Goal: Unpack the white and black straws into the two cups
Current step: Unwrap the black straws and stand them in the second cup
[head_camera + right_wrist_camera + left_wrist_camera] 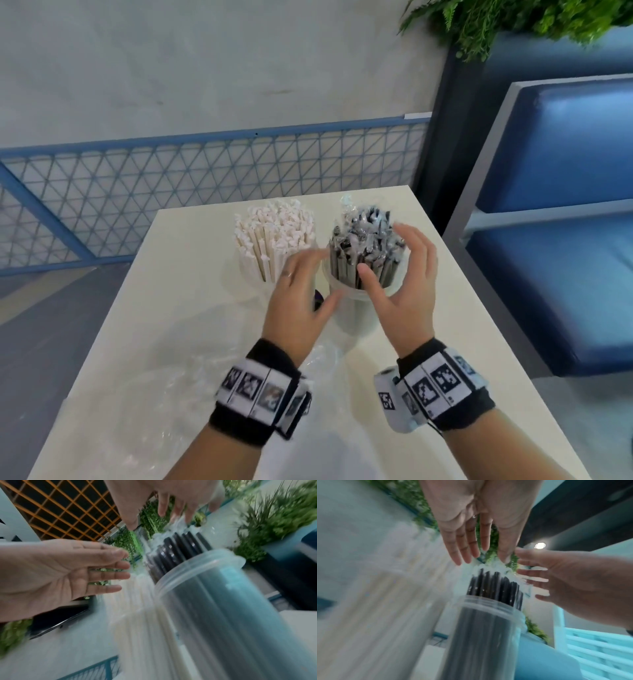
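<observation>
Two clear cups stand side by side at the far end of the table. The left cup [253,274] holds white straws [274,236]. The right cup [352,308] holds black straws [366,240] in clear wrappers. My left hand [323,275] and right hand [385,253] flank the black bundle, fingers straight and spread, holding nothing. In the left wrist view, my left hand [479,547] hovers over the black straws [494,586]. In the right wrist view, my right hand [154,519] is above the black straws [180,547]. Whether any fingertip touches the wrappers I cannot tell.
Crumpled clear plastic wrapping [171,394] lies on the near left of the cream table [462,325]. A blue mesh railing [205,171] runs behind the table and a blue padded bench [565,274] stands to the right. Green plants [496,20] hang above.
</observation>
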### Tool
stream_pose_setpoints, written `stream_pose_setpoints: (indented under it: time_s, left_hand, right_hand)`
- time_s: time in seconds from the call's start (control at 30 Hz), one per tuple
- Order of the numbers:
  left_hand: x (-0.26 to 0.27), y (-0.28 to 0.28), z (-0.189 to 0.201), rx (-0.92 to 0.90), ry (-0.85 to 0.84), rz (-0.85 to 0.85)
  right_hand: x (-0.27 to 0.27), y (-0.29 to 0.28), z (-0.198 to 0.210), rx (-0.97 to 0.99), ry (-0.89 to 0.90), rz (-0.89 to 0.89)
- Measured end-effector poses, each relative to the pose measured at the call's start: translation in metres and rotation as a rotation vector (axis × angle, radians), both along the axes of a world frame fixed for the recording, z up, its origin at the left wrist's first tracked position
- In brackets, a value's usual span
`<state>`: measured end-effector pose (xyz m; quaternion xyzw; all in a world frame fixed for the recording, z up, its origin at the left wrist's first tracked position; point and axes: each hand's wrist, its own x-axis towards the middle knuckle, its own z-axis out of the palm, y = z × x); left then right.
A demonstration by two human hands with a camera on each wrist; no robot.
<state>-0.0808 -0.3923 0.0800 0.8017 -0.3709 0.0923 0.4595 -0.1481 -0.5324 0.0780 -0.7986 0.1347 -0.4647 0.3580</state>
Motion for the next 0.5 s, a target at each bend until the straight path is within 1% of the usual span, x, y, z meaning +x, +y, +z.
stream_pose_setpoints:
  time_s: [0.03, 0.07, 0.1, 0.17, 0.23, 0.3, 0.37, 0.43, 0.5]
  left_hand:
    - [-0.004, 0.016, -0.011, -0.019, -0.017, 0.068]
    - [-0.005, 0.032, -0.023, 0.002, -0.011, 0.134]
    - [-0.003, 0.047, -0.035, 0.063, 0.023, 0.185]
    - [0.006, 0.074, -0.058, 0.280, 0.136, 0.228]
    - [0.018, 0.098, -0.077, 0.580, 0.214, 0.254]
    - [0.029, 0.116, -0.093, 0.902, 0.263, 0.309]
    - [0.035, 0.128, -0.102, 1.114, 0.338, 0.317]
    - [0.037, 0.134, -0.108, 1.227, 0.392, 0.280]
    - [0.038, 0.138, -0.110, 1.266, 0.397, 0.250]
  right_hand:
    - [-0.004, 0.011, -0.005, -0.017, -0.041, -0.029]
    - [-0.005, 0.022, -0.012, -0.021, -0.066, -0.041]
    - [-0.006, 0.032, -0.018, -0.020, -0.078, -0.033]
    - [-0.003, 0.050, -0.032, -0.019, -0.064, 0.057]
    - [0.005, 0.067, -0.048, -0.037, 0.033, 0.225]
    - [0.016, 0.084, -0.064, -0.113, 0.244, 0.380]
    - [0.028, 0.100, -0.081, -0.232, 0.552, 0.501]
    - [0.035, 0.112, -0.095, -0.345, 0.865, 0.578]
    - [0.041, 0.121, -0.103, -0.433, 1.061, 0.606]
